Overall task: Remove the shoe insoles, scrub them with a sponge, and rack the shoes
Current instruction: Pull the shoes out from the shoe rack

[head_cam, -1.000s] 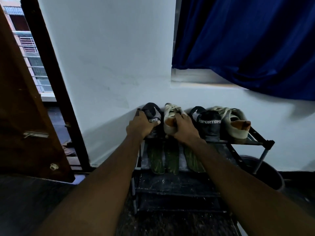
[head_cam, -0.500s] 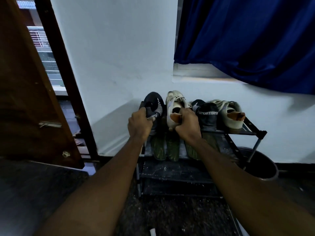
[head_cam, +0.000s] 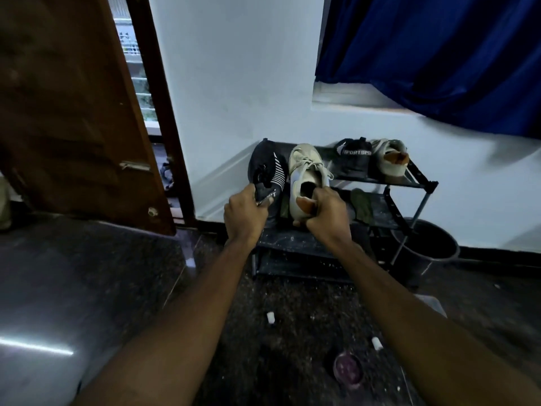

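Against the white wall point(head_cam: 240, 83), under a blue curtain point(head_cam: 439, 54) and beside an open wooden door point(head_cam: 67, 112), a black shoe rack point(head_cam: 421, 183) stands on the dark floor point(head_cam: 87, 273). A dark bucket point(head_cam: 424, 244) sits just beside its right legs.

Two shoes are held side by side in front of the rack's left end, their long axes nearly parallel and running away from the person, toes tipped up toward the wall and heels nearest the camera. Whether the toes touch the top shelf cannot be told.

The black shoe point(head_cam: 268, 168) is on the left and the beige shoe point(head_cam: 304, 171) is just beside it on the right. A second black shoe point(head_cam: 354, 159) and a second beige shoe point(head_cam: 389, 159) rest on the right half of the top shelf, heels toward the person.

The left hand point(head_cam: 244, 213) has its fingers curled round the black shoe's heel collar. The right hand point(head_cam: 328, 212) has its fingers wrapped round the beige shoe's tan-tabbed heel.

Green insoles point(head_cam: 361, 205) lie on the second shelf.
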